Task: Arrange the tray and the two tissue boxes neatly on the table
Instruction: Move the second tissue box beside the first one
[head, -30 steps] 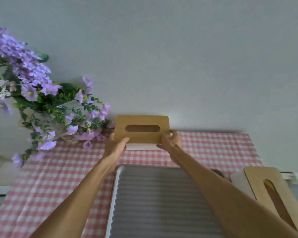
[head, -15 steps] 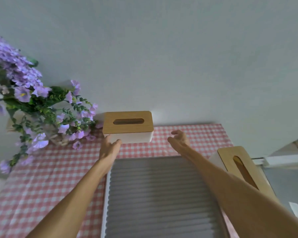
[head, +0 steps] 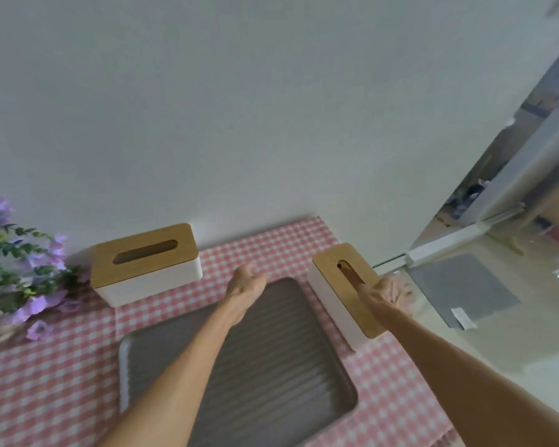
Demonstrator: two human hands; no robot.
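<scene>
In the head view, a table covered with a pink checked cloth (head: pixel 46 375) is seen against a pale wall (head: pixel 239 108). A grey ribbed tray (head: pixel 271 366) is laid flat on the cloth, near the middle. The first tissue box (head: pixel 146 264), white with a wooden lid and an oval slot, is set at the back of the table close to the wall, just beside a bunch of purple flowers (head: pixel 23 279) at the left edge. The second tissue box (head: pixel 342 288), of the same make, is placed along the right side of the tray, just beside its rim, with its long axis running away from the camera.

The left hand (head: pixel 244 285) is held over the far edge of the tray, empty, with the fingers loosely curled and nothing grasped; it is apart from both boxes. The right hand (head: pixel 389 293) is blurred and is seen at the right side of the second tissue box, over its wooden lid; whether its fingers are closed on the box cannot be told. A glass sliding door (head: pixel 497 221) is seen at the right.
</scene>
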